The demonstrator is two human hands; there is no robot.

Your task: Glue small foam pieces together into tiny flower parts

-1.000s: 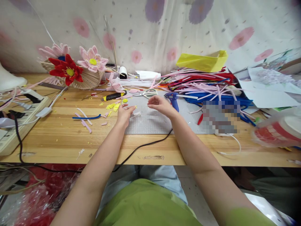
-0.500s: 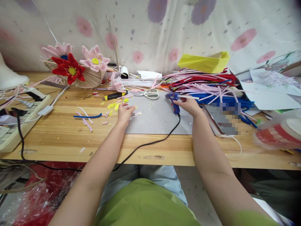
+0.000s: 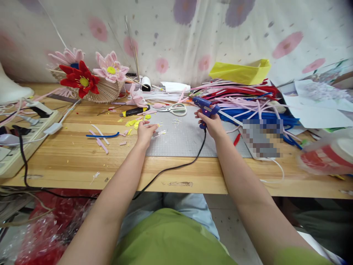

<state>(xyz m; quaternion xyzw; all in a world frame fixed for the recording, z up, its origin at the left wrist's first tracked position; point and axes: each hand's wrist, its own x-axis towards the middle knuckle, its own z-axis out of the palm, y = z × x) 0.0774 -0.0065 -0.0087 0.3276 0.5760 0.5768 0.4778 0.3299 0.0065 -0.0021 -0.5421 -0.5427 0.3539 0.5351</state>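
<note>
My right hand is wrapped round the handle of a blue hot glue gun. Its nozzle points up and left, a red light glows on its side, and a whitish glue stick sticks out behind. A black cord hangs from the grip. My left hand is closed in a pinch at the mat's left edge, on a small yellow-tipped piece. Thin white strands show by its fingertips; whether it holds them too I cannot tell. More white strands lie on the grey cutting mat.
Scissors and a yellow-black utility knife lie behind the mat. Pipe cleaners are heaped at the back right. A phone and a cup stand right; fuzzy flowers and a power strip are left.
My right hand has gone from the back of the glue gun to its handle. The gun is lifted and tilted, nozzle up. A red piece now shows beside the phone. My left hand has hardly moved.
</note>
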